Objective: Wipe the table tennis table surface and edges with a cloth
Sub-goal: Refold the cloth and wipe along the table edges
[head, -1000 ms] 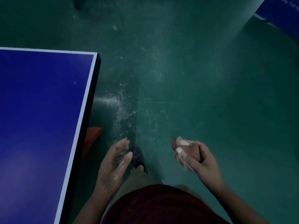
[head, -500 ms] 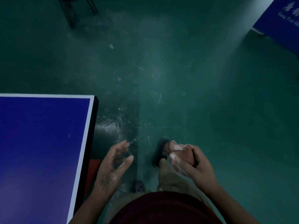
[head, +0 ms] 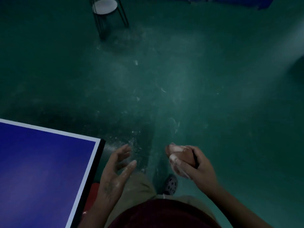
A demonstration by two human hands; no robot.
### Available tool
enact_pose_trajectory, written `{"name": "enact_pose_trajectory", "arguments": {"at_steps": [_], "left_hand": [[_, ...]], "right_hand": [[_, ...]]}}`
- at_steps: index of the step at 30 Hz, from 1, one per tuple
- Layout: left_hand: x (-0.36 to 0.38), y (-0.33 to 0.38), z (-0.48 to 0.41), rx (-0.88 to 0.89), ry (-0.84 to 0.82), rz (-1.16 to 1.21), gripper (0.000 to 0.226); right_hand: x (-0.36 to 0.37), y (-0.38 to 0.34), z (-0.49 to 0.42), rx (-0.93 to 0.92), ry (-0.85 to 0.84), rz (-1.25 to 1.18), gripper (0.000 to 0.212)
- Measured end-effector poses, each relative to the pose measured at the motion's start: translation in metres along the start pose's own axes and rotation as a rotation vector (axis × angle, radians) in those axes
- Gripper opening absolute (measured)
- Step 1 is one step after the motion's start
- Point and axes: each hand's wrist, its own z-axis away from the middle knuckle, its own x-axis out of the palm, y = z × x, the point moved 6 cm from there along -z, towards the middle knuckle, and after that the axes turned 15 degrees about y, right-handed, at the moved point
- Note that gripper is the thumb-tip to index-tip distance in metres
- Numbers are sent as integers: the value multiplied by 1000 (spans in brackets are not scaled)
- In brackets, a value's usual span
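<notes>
indoors, a blue table tennis table (head: 41,170) with a white border line and a dark edge fills the lower left of the view, one corner showing. the cloth (head: 185,156), a reddish-brown wad, is off the table and well to its right, held over the floor. the green floor (head: 205,83) is dull and scuffed, marked with pale streaks and specks, thickest near the table corner. a round stool (head: 106,9) with a pale seat and thin dark legs stands far off at the top. a red object (head: 93,193) lies low beside the table edge, partly hidden.

the right hand (head: 197,168) grips the bunched cloth, fingers curled round it and coated with whitish residue. the left hand (head: 115,171) hangs just beside the table corner, not touching it, fingers loosely spread and slightly bent, holding nothing, its palm smeared with white and dark marks. below are a dark red shirt (head: 164,214), tan trousers (head: 139,186) and a dark perforated shoe (head: 171,184).

count: one table, one cloth, one stool, two hands, one shoe.
</notes>
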Motion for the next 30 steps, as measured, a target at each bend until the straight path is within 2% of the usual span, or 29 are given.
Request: {"name": "enact_pose_trajectory", "arguments": {"at_steps": [7,13,19,26,30], "left_hand": [[12,16,-107,-41,124,21,56],[13,38,-239,-52,119,65,58],[0,75,-369,-45,88,93,58],[-8,102,-490,-37,97,91,57],[-1,110,-558,-47,135,88,56]], "right_hand": [[56,-56,-125,-54,-64,14,36],[123,-99,-227,-64,-30,44,44],[180,-150,-313,-78,41,63,42],[243,-195,-410,-72,-1,97,38],[273,-220,-476,-63,-7,87,43]]}}
